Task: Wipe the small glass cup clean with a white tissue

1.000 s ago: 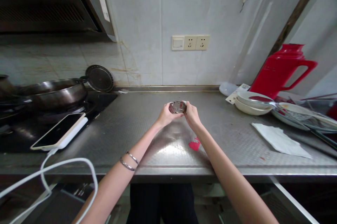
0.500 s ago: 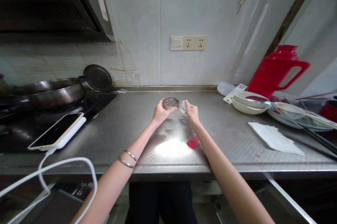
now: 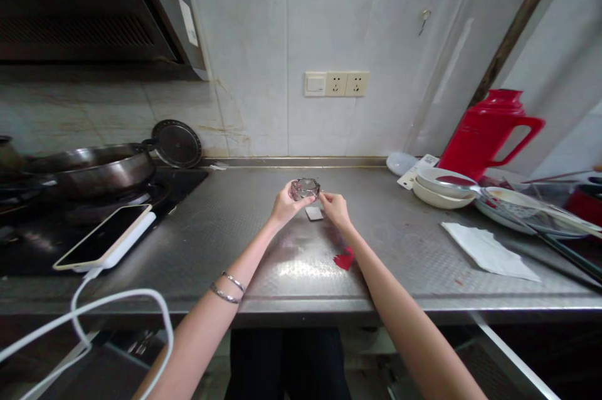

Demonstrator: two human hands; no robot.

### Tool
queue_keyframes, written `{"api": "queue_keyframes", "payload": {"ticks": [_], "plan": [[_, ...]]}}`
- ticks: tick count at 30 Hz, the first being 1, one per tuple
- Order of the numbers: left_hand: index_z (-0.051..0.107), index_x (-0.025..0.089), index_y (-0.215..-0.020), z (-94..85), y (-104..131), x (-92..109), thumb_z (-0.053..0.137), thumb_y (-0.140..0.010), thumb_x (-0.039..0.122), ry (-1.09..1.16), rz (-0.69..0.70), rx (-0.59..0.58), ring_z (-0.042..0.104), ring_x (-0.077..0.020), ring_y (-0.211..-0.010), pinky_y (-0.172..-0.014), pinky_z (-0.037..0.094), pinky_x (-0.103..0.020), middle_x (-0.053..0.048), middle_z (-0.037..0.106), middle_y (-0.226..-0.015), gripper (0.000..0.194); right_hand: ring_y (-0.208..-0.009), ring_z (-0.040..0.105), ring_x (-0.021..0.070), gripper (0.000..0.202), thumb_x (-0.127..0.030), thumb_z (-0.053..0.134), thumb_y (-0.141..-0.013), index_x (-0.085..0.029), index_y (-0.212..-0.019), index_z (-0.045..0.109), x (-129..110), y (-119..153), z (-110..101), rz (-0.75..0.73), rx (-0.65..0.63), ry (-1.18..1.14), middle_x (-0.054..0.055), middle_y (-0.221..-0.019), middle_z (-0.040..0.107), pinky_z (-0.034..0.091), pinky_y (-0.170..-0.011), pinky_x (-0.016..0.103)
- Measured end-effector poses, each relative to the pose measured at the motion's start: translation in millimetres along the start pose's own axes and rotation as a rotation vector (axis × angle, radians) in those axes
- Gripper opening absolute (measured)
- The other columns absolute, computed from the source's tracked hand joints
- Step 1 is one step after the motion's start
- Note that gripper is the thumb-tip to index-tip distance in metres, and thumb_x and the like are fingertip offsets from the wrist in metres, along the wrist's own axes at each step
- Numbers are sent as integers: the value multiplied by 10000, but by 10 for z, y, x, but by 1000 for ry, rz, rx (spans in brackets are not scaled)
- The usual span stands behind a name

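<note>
A small faceted glass dish (image 3: 305, 188) is held by my left hand (image 3: 286, 204), with the thumb along its near side. My right hand (image 3: 334, 207) has its fingers pinched together at the dish's right edge; whether something small is between them is hidden. Below the dish, a small white square piece (image 3: 314, 214) lies on the steel counter (image 3: 226, 237). A red scrap (image 3: 344, 258) rests beside my right forearm.
To the left, a phone (image 3: 103, 237) with a white cable lies by the stove, near a steel pan (image 3: 98, 168). At the right are stacked bowls (image 3: 444, 188), a red thermos (image 3: 484, 133), a utensil-laden plate and a white tissue (image 3: 489, 251).
My right hand has moved left and slightly down, to the dish's edge. The white piece that was at its fingertips now lies on the counter below the dish.
</note>
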State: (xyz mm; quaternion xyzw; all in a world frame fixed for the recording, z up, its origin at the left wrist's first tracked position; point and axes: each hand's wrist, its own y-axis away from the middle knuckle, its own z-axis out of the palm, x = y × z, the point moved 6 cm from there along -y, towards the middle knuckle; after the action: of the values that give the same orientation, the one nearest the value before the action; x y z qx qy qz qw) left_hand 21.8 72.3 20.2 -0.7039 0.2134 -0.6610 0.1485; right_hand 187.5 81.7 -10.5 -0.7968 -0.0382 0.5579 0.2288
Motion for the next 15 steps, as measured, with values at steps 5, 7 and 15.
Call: {"api": "queue_keyframes", "payload": {"ticks": [5,7,15], "plan": [[562,133,-1003,9,-14,-45,805,-583,346,47,-25,-62,590,-155,-842,-771,445,-265,-70,627,-985,530,-1026,596,251,512,-569,566,-741,-184,-1055,690,-141,-91,-176,-28,-76,-139,75,-1109,681,467,-826,355],[553,128,-1028,22,-17,-68,808,-582,331,82,-41,-97,591,-156,-861,-787,447,-270,-79,621,-1013,552,-1083,568,250,524,-542,630,-710,-201,-1107,664,-194,-86,-203,-46,-165,-168,88,-1185,642,440,-894,382],[556,125,-1089,153,19,-37,819,-581,308,257,-59,-312,598,-220,-1012,-902,443,-342,-130,618,-1128,601,-1067,565,238,463,-435,678,-711,-183,-1100,661,-385,30,-112,-146,-507,-173,73,-1131,655,425,-904,352]]}}
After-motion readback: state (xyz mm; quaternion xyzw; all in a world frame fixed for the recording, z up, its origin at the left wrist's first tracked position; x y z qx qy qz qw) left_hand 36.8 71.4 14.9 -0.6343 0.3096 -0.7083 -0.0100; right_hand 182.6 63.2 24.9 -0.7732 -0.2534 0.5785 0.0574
